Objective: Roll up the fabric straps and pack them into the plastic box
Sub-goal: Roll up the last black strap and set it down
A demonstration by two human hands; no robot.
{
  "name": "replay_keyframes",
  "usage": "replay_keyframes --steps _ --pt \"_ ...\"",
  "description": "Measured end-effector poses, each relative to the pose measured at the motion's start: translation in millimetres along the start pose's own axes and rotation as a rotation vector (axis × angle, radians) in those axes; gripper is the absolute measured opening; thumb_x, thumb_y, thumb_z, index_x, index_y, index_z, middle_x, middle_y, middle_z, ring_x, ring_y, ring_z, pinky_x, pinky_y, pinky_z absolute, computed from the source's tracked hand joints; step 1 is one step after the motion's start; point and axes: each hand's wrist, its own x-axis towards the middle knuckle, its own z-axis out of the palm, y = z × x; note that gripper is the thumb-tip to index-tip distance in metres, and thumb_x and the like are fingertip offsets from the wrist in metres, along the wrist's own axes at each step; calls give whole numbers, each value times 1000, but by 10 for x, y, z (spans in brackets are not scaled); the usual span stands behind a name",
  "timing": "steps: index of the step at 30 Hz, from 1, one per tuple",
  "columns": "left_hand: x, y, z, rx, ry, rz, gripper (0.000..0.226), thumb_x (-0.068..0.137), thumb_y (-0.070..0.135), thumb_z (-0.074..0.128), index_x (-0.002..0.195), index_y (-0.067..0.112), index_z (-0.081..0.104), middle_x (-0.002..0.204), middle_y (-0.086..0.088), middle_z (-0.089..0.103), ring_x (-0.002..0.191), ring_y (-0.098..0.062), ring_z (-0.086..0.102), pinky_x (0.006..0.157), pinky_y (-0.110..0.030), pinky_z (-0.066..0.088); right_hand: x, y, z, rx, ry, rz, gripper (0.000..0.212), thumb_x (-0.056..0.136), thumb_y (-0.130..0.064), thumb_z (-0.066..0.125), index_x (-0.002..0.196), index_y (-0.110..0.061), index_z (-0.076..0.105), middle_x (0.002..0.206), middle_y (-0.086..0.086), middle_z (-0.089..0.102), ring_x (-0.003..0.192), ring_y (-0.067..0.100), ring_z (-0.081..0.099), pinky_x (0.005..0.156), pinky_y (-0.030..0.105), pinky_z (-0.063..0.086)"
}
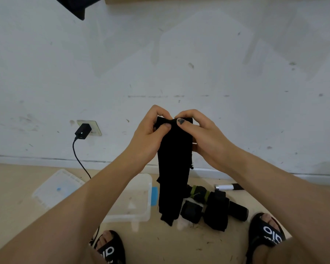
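Far below and to the left of the left hand, the lid [56,188] lies flat on the floor, and just right of it, partly under the left forearm, sits the open plastic box [139,199]; nothing can be seen inside it, though the arm covers part of it

The left hand [151,135] is clamped on the top left corner of the black strap [174,168], thumb in front and fingers curled behind. Just to its right, thumbs nearly touching, the right hand [200,136] pinches the top right corner the same way. The strap hangs straight down from both hands, its tail ending just above the floor, well clear of the box

Judging by the grip, the roll is only starting. To do it well, turn the top edge over tightly and squarely, keep both thumbs level so the coil does not drift into a cone, and let the hanging weight supply the tension while the fingers feed it round

Below the right hand, more straps [215,208] wait in a heap on the floor, some seemingly rolled already, so the task looks far from done
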Motion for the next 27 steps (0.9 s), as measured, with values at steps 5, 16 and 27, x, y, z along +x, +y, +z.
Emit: replay_keyframes --steps 5,16,27 --pt "-13 -11 -2 6 -20 31 22 101 2 52 89 20 56 80 4 57 75 -8 53 64 -18 44 2 5 -18 -36 -8 -2 14 104 -21 57 112 -10 60 82 7 56 74 18 56 66 26 51" --pt "6 -32 0 -106 -138 -137 18 92 36 48 105 29 56 100 0 59 93 -13 57 88 -36 45 -6 -31 -58 35 -9 -32 9 99 0 60 101 -9 60 82 7 66 63 14 64 55 20 49" --pt "-25 -20 -100 -2 -112 25 18 104 4 48 104 20 56 91 8 65 87 -4 61 76 -17 50 25 14 -94 -153 -39 9 20 103 -28 58 114 -14 68 90 2 65 81 12 65 73 25 55"
